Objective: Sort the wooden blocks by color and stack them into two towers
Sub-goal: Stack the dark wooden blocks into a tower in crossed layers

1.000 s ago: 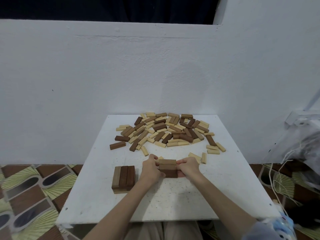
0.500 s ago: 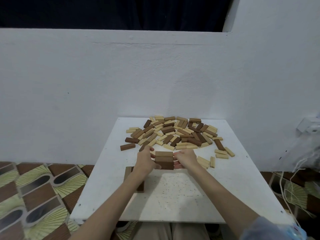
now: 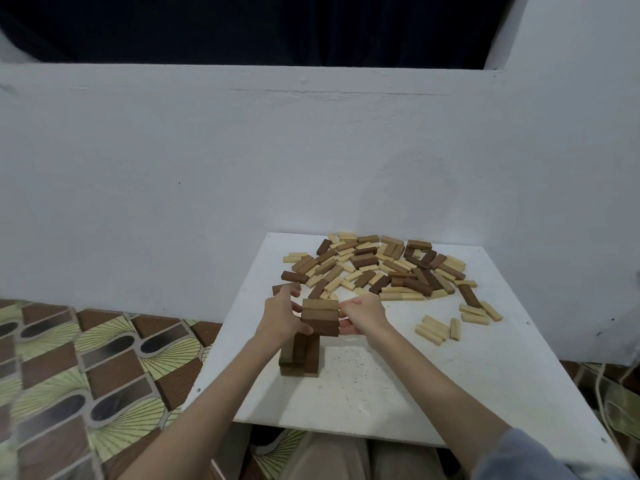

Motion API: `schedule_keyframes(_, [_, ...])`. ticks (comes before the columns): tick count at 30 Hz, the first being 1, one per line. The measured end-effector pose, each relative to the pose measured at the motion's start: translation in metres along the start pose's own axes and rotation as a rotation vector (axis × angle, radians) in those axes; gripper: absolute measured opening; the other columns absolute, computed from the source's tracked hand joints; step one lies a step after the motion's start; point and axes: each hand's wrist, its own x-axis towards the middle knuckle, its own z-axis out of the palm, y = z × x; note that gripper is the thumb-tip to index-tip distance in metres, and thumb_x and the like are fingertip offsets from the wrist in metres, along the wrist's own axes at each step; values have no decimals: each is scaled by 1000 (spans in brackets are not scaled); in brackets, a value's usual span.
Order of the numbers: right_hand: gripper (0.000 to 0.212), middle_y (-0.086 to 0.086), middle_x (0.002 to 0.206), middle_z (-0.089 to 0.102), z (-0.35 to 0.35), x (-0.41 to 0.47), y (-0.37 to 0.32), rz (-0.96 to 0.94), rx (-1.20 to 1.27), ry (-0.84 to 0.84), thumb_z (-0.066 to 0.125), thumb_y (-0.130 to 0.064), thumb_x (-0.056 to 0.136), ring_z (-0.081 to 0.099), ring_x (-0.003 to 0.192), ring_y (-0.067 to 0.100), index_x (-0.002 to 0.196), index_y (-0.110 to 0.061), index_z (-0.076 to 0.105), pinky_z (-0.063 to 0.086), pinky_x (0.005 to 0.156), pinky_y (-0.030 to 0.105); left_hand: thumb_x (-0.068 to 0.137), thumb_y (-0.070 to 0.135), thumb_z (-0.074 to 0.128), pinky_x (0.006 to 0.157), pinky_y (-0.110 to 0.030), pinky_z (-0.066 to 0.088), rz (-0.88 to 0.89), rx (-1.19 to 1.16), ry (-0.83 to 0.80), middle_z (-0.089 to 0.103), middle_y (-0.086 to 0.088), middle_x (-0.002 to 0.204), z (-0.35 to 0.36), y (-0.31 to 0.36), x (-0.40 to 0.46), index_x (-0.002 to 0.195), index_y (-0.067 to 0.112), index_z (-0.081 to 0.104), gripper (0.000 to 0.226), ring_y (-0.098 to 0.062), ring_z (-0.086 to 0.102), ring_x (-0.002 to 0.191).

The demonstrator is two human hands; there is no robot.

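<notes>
A set of three brown blocks (image 3: 320, 317), side by side, hangs in the air between my hands. My left hand (image 3: 284, 320) grips its left end and my right hand (image 3: 363, 315) grips its right end. Just below and a little nearer stands a short stack of dark brown blocks (image 3: 300, 355) on the white table (image 3: 398, 386). A big mixed pile of brown and pale blocks (image 3: 381, 268) lies at the table's far side.
Several pale blocks (image 3: 438, 329) lie loose to the right of my hands, with a dark one (image 3: 469, 295) beyond them. The white wall rises right behind the table. Patterned floor tiles lie to the left; cords hang at the right edge.
Both hands have lifted the row of three brown blocks and carried it left, over the short dark stack. The camera view has swung to the left.
</notes>
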Motion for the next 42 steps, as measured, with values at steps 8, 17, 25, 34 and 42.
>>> schedule_keyframes(8, [27,18,105,65,16,-10,3,9,-9,-12,53,-5,93,63,61,17,118,3,61,56,53,26,63,2,83,81,-36,52,-45,27,-33,63,-12,111,-12,-12,-8,122,9,45,71,-27,62,95])
schedule_keyframes(17, [25,18,109,64,28,-20,8,35,-6,-35,49,2,91,65,73,23,114,2,61,60,70,34,64,0,82,79,-34,51,-71,37,-56,62,-12,114,-18,-22,-17,122,9,44,70,-28,61,99])
schedule_keyframes(25, [23,19,107,65,32,-25,12,58,3,-45,51,1,92,66,73,25,111,2,62,60,74,39,63,-3,82,80,-35,52,-86,57,-93,63,-14,114,-19,-28,-20,122,7,44,71,-29,62,99])
schedule_keyframes(34, [15,13,96,62,32,-30,12,68,-21,-44,50,-1,93,61,59,19,104,-1,61,56,58,27,66,1,82,81,-33,52,-139,38,-135,59,-15,121,-21,-31,-18,127,8,42,73,-28,60,102])
schedule_keyframes(42, [54,10,100,47,30,-35,3,334,246,-129,42,-45,99,52,95,25,137,-7,39,48,84,34,91,63,32,103,-48,39,-447,-301,-265,31,-26,146,-37,-19,-13,147,4,16,83,-43,41,127])
